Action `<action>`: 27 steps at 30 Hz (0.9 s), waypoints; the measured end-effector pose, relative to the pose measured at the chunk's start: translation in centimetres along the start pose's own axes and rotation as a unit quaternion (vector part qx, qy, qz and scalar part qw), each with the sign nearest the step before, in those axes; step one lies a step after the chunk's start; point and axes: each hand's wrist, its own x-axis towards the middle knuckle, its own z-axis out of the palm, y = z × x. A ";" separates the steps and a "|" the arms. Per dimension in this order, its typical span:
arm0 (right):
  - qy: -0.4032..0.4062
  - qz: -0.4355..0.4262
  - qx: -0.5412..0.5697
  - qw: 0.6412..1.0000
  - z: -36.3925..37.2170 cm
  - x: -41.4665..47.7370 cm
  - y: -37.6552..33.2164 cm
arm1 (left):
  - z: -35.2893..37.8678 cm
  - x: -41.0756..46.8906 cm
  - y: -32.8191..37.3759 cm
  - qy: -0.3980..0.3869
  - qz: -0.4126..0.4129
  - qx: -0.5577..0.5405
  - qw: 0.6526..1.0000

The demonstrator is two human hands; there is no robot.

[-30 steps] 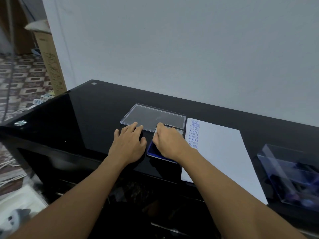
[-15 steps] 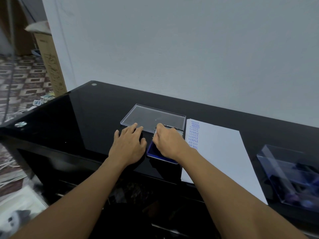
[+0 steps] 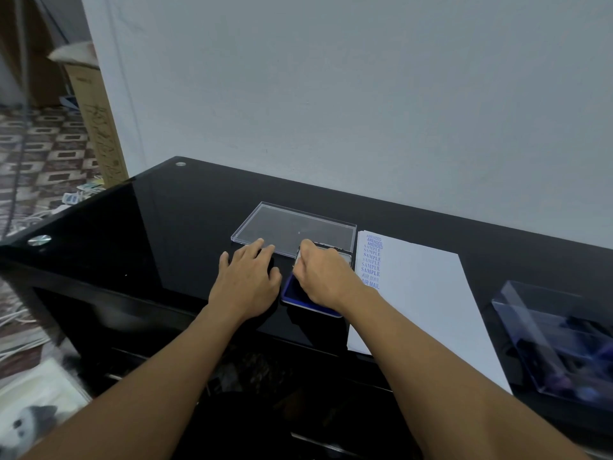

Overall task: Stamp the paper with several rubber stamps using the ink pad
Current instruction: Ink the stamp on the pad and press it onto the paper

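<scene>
A blue ink pad (image 3: pixel 296 292) lies on the black glass table (image 3: pixel 172 220), just left of a white sheet of paper (image 3: pixel 421 293). The paper carries a column of blue prints along its left edge (image 3: pixel 371 260). My right hand (image 3: pixel 323 277) is over the ink pad with its fingers curled round a small stamp (image 3: pixel 298 260), pressing it down on the pad; most of the stamp is hidden. My left hand (image 3: pixel 247 280) rests flat on the table beside the pad, fingers spread.
A clear plastic lid (image 3: pixel 292 229) lies flat behind the hands. A clear box (image 3: pixel 560 340) with dark blue items inside stands at the right edge. The wall is close behind the table; cardboard boxes (image 3: pixel 96 121) and cables are on the floor at left.
Both hands stay in place; the right hand keeps the stamp down on the ink pad. Only the view shifts slightly.
</scene>
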 end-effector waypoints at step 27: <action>0.009 0.018 0.024 1.000 0.8 0.3 0.4 | -0.1 0.1 0.1 -0.010 -0.004 -0.004 1.000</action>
